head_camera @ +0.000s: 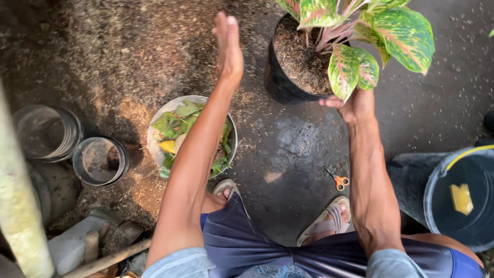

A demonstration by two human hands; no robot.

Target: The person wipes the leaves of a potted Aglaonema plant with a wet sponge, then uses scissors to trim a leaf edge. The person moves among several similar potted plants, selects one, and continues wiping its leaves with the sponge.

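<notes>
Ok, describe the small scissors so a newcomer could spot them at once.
Start at the black pot with the pink-and-green plant. Below it, on the dark ground near the sandalled foot, lie the scissors. Their orange handles are what set them apart.

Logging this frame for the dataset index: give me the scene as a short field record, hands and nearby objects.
left hand: open, flat, raised over the soil-strewn ground, holds nothing
right hand: at the rim of the black pot, under the leaves
plant: green-and-pink leaves, in the black pot
bowl: metal, holds cut leaves, partly behind the left forearm
scissors: orange-handled, on the ground by the right foot
bucket: dark, far right, yellow piece inside
</notes>
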